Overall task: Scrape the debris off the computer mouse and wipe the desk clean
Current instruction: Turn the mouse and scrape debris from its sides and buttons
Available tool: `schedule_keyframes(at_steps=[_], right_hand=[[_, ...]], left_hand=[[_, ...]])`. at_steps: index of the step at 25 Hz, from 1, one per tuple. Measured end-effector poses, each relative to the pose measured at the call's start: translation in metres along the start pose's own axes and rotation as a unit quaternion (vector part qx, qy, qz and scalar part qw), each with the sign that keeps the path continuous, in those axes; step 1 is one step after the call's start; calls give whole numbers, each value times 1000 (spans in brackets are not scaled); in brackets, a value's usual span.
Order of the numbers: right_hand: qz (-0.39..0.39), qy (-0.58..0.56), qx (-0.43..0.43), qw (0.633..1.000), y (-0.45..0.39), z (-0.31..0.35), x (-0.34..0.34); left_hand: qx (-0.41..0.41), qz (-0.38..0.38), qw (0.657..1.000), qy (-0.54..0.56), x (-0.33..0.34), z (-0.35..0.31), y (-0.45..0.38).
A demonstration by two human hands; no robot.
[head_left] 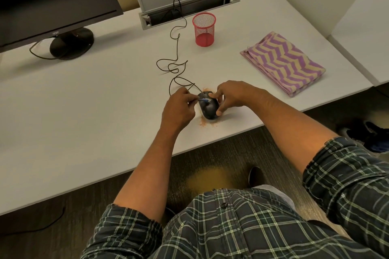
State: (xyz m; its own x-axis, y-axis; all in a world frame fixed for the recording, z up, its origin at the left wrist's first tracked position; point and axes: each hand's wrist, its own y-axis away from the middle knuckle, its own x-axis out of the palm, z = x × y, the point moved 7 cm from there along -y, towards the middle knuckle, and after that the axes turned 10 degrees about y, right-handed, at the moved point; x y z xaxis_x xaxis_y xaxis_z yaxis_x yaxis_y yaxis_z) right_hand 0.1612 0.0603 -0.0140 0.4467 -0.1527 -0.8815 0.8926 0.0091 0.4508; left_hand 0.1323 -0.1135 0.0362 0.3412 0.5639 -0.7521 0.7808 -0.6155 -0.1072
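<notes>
Near the bench's (88, 124) front edge, the right hand (231, 95) is gripping the mouse (208, 109) while left fingers (190, 101) are pinching a scraper (203, 100). Orange debris (207, 125) is lying around; wiping with the cloth (282, 63) remains.

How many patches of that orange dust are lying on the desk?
2 that show: one patch of orange dust just behind the mouse, another in front of it near the desk edge. More may lie hidden under the mouse and hands.
</notes>
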Motion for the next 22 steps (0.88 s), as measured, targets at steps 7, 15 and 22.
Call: schedule_keyframes(at_steps=[7,15,22], right_hand=[[9,-3,7,1000,-3,-1,3],[6,13,0,1000,-2,1,1],[9,24,4,1000,-3,-1,4]], left_hand=[[-68,57,991,-105,-6,17,2],[-21,-63,998,22,-13,3,-8],[-31,40,992,-117,0,5,0]])
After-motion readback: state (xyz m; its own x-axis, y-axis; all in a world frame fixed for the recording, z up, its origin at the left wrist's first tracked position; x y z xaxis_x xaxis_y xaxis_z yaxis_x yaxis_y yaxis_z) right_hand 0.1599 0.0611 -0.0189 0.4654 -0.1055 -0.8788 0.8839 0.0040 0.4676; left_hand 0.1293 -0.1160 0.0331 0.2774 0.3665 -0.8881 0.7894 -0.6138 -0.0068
